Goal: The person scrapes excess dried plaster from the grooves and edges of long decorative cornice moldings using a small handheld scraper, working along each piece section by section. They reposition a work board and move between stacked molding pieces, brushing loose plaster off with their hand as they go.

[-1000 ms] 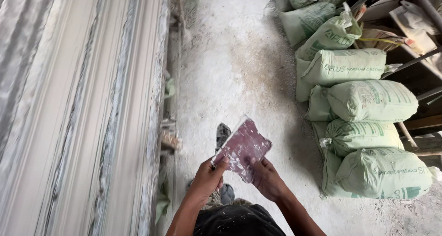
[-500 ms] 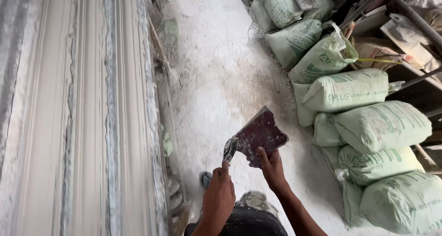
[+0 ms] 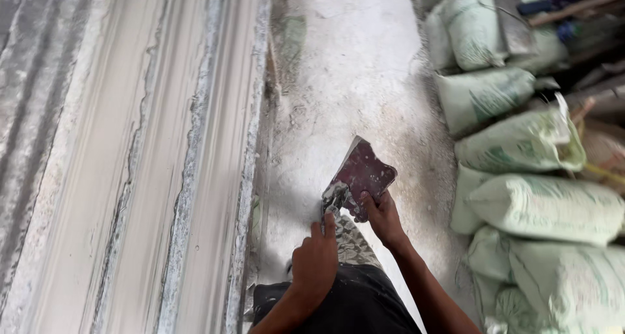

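My right hand (image 3: 384, 218) grips a flat dark-red scraper plate (image 3: 364, 175) by its lower edge, tilted up over the dusty floor. My left hand (image 3: 315, 261) is closed on a small plaster-caked tool (image 3: 334, 197) whose tip touches the plate's lower left corner. Both hands are just in front of my body, above my dark, plaster-flecked trousers (image 3: 355, 243).
A long white plaster moulding (image 3: 163, 165) with ridged profiles fills the left half of the view. A dusty white floor (image 3: 345, 80) runs up the middle. Several stacked pale green sacks (image 3: 547, 204) line the right side, with rods and clutter behind them.
The view has swung left, so the moulding takes up more of the frame. Both hands stay on the plate and tool, with the plate held closer to my body.
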`<state>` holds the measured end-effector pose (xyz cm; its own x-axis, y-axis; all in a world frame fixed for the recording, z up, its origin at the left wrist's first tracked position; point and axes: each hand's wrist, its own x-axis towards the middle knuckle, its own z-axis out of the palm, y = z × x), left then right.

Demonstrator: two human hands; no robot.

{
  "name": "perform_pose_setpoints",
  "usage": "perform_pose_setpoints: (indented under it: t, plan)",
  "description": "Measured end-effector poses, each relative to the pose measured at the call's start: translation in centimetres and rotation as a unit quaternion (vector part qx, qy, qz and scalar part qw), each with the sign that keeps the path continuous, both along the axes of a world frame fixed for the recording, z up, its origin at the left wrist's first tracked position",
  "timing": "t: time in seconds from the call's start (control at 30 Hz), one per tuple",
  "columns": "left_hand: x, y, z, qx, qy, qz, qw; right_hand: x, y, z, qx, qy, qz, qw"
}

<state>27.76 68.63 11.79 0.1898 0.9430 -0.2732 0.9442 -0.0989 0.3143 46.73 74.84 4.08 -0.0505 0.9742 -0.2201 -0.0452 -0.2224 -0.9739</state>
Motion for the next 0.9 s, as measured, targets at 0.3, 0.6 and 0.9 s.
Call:
perform_pose_setpoints:
  t: [0.3, 0.6, 0.9]
  plan:
    - [2.4, 10.6, -0.6, -0.036, 0.041, 0.105, 0.993, 1.1, 13.3, 0.2, -0.084, -0.033, 0.183, 0.979]
    - [1.7, 14.9, -0.3, -0.008, -0.004, 0.21, 0.978, 0.1, 16.1, 0.5, -0.06, -0.112, 0.296, 0.947]
    - [-1.4, 13.6, -2.6, 0.06, -0.072, 0.376, 0.922, -1.8, 15.6, -0.7, 0.014, -0.236, 0.383, 0.893]
